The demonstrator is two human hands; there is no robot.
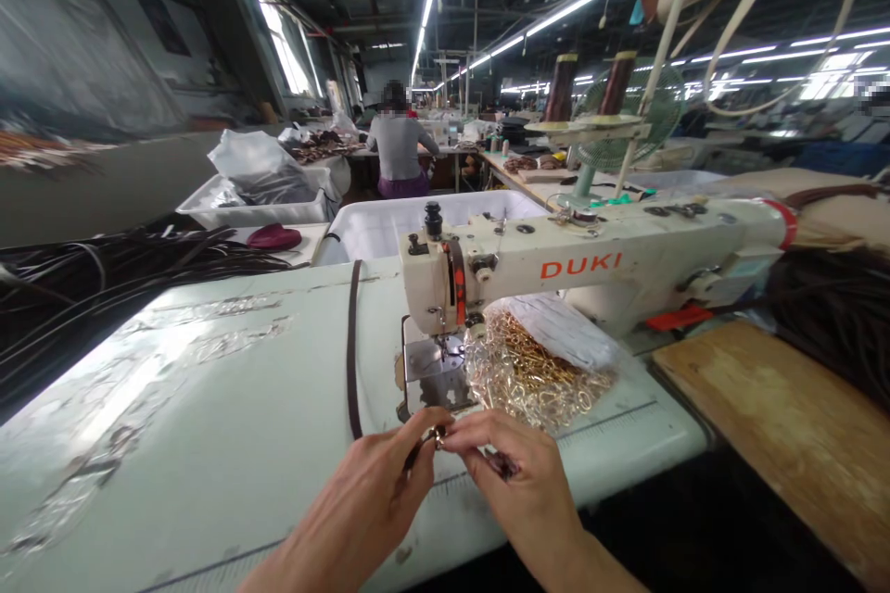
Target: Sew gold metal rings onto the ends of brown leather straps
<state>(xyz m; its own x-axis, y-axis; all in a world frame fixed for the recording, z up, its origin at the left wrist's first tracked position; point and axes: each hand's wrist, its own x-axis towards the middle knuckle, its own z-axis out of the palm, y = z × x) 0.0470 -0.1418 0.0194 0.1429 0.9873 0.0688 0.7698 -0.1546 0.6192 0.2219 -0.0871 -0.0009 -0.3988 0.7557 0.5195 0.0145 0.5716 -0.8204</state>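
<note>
My left hand is closed in a pinch on a dark brown strap, which runs away from the fingers across the pale table. Between my fingertips, at the strap's end, is a small gold-coloured metal fitting; its exact shape is partly hidden. My right hand pinches this fitting from the other side, and something dark and shiny shows under its curled fingers. Just beyond both hands stands a sewing machine, its needle area over a metal plate. An open plastic bag of gold metal hooks lies beside it.
Dark straps lie heaped at the left, with more at the right. A wooden board adjoins the table. Behind the machine are a white bin, thread cones and a green fan. A person sits farther back.
</note>
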